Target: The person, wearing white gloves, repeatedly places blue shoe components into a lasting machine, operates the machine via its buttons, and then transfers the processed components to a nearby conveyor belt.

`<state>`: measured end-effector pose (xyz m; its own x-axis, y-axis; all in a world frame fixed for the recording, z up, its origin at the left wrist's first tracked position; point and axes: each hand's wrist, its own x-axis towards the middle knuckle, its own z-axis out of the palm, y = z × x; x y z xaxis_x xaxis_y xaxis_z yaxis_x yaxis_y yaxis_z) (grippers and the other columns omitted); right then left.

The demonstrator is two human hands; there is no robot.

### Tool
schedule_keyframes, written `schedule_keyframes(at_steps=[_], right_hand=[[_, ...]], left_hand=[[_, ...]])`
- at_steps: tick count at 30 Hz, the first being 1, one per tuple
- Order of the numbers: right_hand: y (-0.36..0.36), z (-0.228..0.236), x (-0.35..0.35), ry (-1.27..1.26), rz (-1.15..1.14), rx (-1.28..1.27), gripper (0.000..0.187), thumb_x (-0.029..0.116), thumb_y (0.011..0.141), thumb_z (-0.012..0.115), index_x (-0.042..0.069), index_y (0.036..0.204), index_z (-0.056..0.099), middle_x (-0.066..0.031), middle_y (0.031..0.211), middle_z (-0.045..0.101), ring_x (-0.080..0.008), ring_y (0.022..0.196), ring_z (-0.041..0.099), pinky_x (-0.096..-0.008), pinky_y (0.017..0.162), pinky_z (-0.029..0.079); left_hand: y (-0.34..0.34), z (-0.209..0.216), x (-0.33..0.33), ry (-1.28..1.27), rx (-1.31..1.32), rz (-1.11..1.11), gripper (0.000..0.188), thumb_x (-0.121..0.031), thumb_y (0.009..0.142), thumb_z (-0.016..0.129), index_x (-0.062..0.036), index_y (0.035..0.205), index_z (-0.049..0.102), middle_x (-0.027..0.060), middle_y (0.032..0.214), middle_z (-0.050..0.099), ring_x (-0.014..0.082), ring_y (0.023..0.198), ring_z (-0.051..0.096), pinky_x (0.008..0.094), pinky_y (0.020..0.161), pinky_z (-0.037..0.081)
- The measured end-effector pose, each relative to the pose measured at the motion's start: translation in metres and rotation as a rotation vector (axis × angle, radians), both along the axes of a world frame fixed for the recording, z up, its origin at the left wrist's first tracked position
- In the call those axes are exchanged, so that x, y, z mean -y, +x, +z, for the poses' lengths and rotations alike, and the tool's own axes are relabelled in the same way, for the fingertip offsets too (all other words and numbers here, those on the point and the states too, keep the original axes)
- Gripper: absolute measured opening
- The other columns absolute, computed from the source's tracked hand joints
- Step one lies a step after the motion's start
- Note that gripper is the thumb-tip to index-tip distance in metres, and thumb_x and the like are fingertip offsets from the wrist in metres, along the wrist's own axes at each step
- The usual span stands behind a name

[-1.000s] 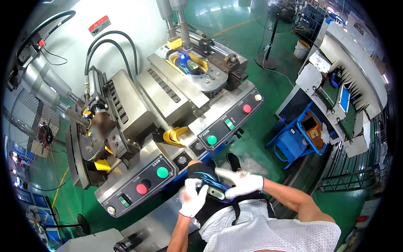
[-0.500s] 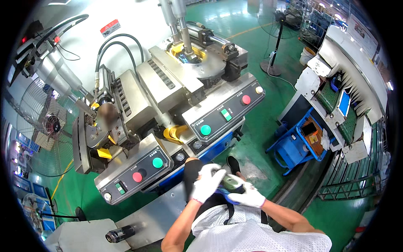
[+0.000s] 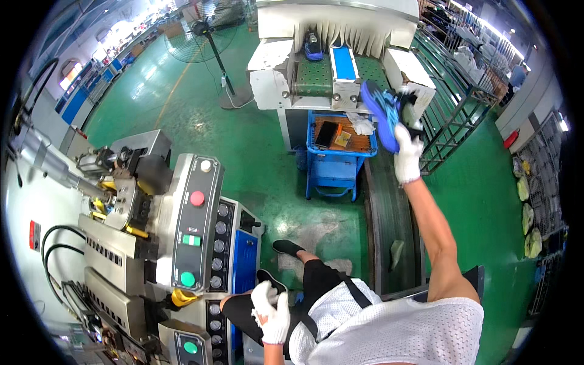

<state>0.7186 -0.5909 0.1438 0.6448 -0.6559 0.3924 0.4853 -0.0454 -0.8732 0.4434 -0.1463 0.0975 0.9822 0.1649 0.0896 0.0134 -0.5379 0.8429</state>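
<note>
My right arm is stretched far out, and its white-gloved hand is closed on a shoe with a blue sole and light-blue laces, slightly blurred. The shoe is held up before the right part of a conveyor machine's green belt. On that belt's left lane, by the hanging strip curtain, sits another dark shoe with a blue sole. My left hand, also gloved in white, hovers near my knee with its fingers loosely apart and nothing visible in them.
A blue cart holding a phone and small items stands below the conveyor machine. A low dark track runs beside me, with a pale greenish piece on it. At left stands a press with a button panel; a floor fan is beyond.
My view has turned right, toward the conveyor machine. My hands were together around a shoe at my lap; now the right reaches out with a shoe and the left is apart from it.
</note>
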Motion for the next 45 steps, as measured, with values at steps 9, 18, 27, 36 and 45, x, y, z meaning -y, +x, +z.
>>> schedule_keyframes(at_steps=[9,18,27,36,45], right_hand=[[0.222,0.002,0.168,-0.942,-0.459,-0.974,0.104,0.084,0.083,0.059,0.003,0.148,0.058,-0.0216,0.142,0.065,-0.0349,0.13,0.064,-0.0419,0.114,0.045],[0.357,-0.03,0.232,-1.227,-0.314,-1.212,0.112,0.09,0.092,0.028,-0.005,0.137,0.065,-0.0322,0.142,0.061,-0.0445,0.133,0.059,-0.0499,0.113,0.042],[0.068,-0.171,0.021,-1.474,0.252,-0.361,0.057,0.039,0.109,0.058,-0.001,0.15,0.053,-0.0264,0.15,0.056,-0.0371,0.132,0.059,-0.0437,0.112,0.049],[-0.079,-0.248,-0.25,-1.244,1.353,-0.658,0.057,0.023,0.105,0.066,0.003,0.155,0.047,-0.0196,0.14,0.065,-0.0241,0.119,0.067,-0.0363,0.102,0.052],[-0.008,-0.233,-0.253,-1.984,1.194,-0.772,0.066,0.045,0.101,0.064,0.011,0.155,0.05,-0.023,0.148,0.059,-0.0399,0.133,0.058,-0.0448,0.111,0.047]], left_hand=[[-0.029,-0.03,-0.006,0.155,-0.382,0.083,0.046,-0.019,0.097,0.072,0.0004,0.137,0.057,0.0191,0.126,0.061,0.0301,0.106,0.069,0.0424,0.094,0.055],[-0.024,-0.056,0.003,0.044,-0.393,0.249,0.047,-0.015,0.093,0.078,0.0004,0.133,0.059,0.0218,0.127,0.061,0.0326,0.103,0.067,0.0414,0.086,0.058],[-0.111,-0.028,-0.016,-0.144,-0.258,0.623,0.044,-0.006,0.095,0.072,-0.0021,0.136,0.057,0.0155,0.12,0.062,0.0234,0.096,0.07,0.0367,0.083,0.058],[-0.384,-0.091,-0.016,0.1,-0.466,1.554,0.023,-0.011,0.098,0.067,-0.0002,0.118,0.069,0.016,0.117,0.067,0.0295,0.106,0.067,0.0389,0.094,0.054],[-0.683,-0.151,0.098,0.682,-1.186,1.864,0.034,-0.008,0.094,0.06,-0.009,0.127,0.068,0.0167,0.126,0.069,0.0384,0.124,0.059,0.0516,0.109,0.044]])
